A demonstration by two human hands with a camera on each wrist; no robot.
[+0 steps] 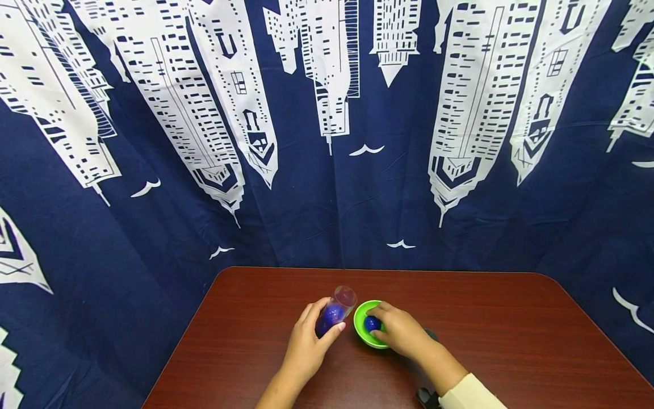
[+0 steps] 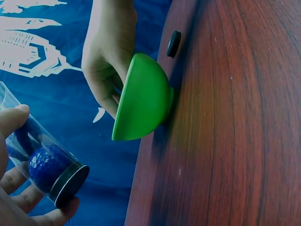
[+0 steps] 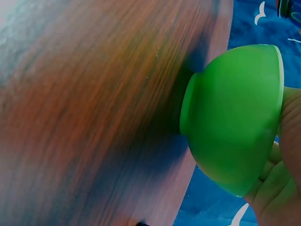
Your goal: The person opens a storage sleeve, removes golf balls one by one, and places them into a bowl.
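My left hand grips a clear plastic tube tilted above the table, its uncapped end facing up and away. Inside the tube are blue golf balls, dimpled and stacked, and a black cap closes its lower end. To the right, a bright green bowl stands upright on the table. My right hand reaches over the bowl's near right rim, thumb and fingers curled round a blue ball in it. The bowl's wall hides that ball in both wrist views.
A small black disc-shaped lid lies on the table beyond the bowl, mostly behind the right wrist in the head view. The reddish-brown wooden table has a far edge against a dark blue curtain printed with white buildings.
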